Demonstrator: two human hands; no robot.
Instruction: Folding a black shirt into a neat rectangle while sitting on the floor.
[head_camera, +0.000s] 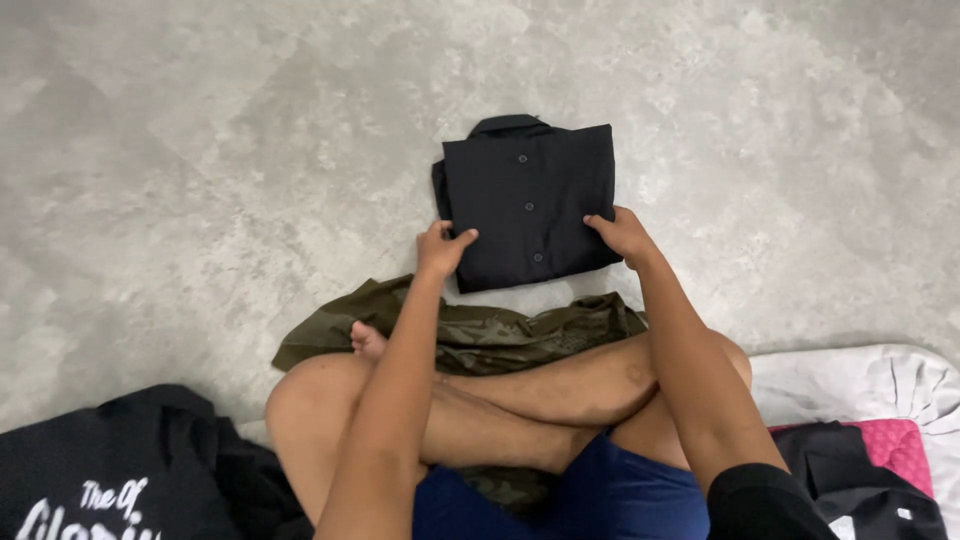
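Observation:
A black buttoned shirt (527, 195), folded into a neat square with its collar at the far end, lies on the grey floor in front of me. My left hand (441, 247) pinches its near left corner. My right hand (622, 234) grips the near right edge. Both hands hold the folded shirt flat against the floor. My crossed bare legs (520, 395) sit just below it.
An olive green garment (500, 330) is crumpled under my legs. A black printed shirt (120, 470) lies at the lower left. A white cloth (860, 385), a pink item (900, 445) and more dark clothes (850, 480) are at the lower right.

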